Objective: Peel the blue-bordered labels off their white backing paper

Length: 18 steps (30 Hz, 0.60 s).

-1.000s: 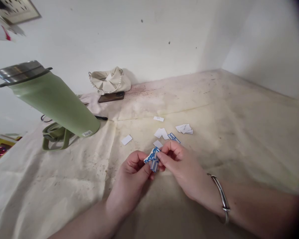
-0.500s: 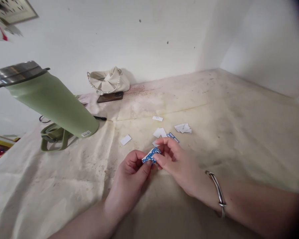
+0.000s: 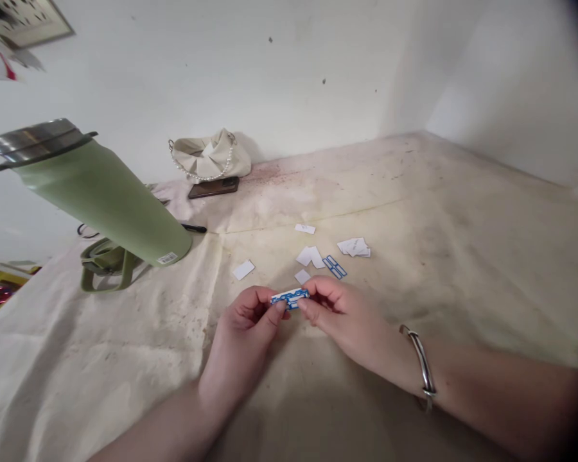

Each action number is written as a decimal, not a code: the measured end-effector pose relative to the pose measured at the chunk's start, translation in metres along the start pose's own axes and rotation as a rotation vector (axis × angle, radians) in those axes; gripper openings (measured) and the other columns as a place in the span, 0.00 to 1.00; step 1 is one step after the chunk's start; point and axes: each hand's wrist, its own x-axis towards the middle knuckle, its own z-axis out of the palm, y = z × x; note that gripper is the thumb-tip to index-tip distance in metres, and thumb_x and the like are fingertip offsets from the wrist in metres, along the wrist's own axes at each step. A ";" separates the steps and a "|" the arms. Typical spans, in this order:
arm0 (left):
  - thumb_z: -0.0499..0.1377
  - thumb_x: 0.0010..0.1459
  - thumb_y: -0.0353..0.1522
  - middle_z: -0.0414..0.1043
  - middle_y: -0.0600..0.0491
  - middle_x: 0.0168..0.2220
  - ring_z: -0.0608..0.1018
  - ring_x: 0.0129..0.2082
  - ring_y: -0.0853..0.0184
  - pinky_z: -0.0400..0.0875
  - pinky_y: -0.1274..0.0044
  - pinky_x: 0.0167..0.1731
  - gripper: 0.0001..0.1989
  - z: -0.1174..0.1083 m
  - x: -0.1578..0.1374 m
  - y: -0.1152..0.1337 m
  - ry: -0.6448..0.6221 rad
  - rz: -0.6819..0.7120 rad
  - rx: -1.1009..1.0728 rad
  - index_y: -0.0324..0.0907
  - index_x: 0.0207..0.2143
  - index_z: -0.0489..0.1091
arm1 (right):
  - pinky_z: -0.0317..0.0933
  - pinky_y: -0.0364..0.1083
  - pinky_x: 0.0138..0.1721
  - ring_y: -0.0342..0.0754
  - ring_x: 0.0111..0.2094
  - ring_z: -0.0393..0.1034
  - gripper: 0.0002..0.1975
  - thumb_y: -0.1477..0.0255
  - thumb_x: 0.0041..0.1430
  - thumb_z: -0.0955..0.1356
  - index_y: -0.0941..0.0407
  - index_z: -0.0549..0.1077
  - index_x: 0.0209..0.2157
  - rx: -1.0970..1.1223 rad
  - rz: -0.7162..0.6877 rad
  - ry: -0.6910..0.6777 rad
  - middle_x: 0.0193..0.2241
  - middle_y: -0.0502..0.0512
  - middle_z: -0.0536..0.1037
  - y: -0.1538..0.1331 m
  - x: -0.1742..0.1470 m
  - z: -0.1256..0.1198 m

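Between my two hands is a small stack of blue-and-white paper labels [image 3: 291,298], held level above the cloth. My left hand [image 3: 250,333] pinches its left end, thumb on top. At the right end, the thumb and fingers of my right hand [image 3: 340,314] close on the same stack; a silver bangle is on that wrist. Just beyond lie a blue-bordered label piece [image 3: 334,267], a few white paper slips [image 3: 311,256] and a small slip [image 3: 302,276] beside my right fingers. A single white slip [image 3: 243,269] rests further left.
A green tumbler [image 3: 110,199] with a steel top stands at left, beside its green strap lid [image 3: 106,266]. Behind are a black pen [image 3: 194,228], a phone [image 3: 214,187] and a white bag [image 3: 212,157]. More slips [image 3: 355,247] lie at right on the tablecloth [image 3: 414,256].
The label stack has turned from slanted to nearly level. My right fingers have come down from above it onto its right end, uncovering the blue-bordered piece and small slip behind.
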 end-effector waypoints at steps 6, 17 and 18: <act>0.62 0.50 0.34 0.71 0.55 0.24 0.68 0.25 0.70 0.61 0.81 0.25 0.05 -0.005 0.002 0.003 0.053 0.090 0.204 0.42 0.28 0.72 | 0.53 0.41 0.24 0.42 0.23 0.60 0.08 0.69 0.60 0.60 0.55 0.67 0.29 -0.109 -0.044 -0.007 0.22 0.47 0.66 0.004 0.000 -0.002; 0.58 0.53 0.36 0.68 0.57 0.23 0.67 0.24 0.71 0.61 0.81 0.24 0.06 -0.005 0.002 0.000 -0.017 0.071 0.350 0.43 0.29 0.70 | 0.61 0.44 0.35 0.45 0.33 0.68 0.11 0.73 0.61 0.59 0.55 0.72 0.39 -0.238 -0.181 -0.024 0.31 0.51 0.75 0.001 -0.002 0.002; 0.58 0.53 0.36 0.69 0.57 0.23 0.67 0.24 0.71 0.61 0.81 0.24 0.06 -0.005 0.002 0.000 -0.023 0.070 0.350 0.43 0.29 0.70 | 0.61 0.44 0.36 0.45 0.34 0.68 0.11 0.73 0.61 0.59 0.54 0.72 0.40 -0.230 -0.184 -0.019 0.33 0.51 0.75 0.003 -0.002 0.002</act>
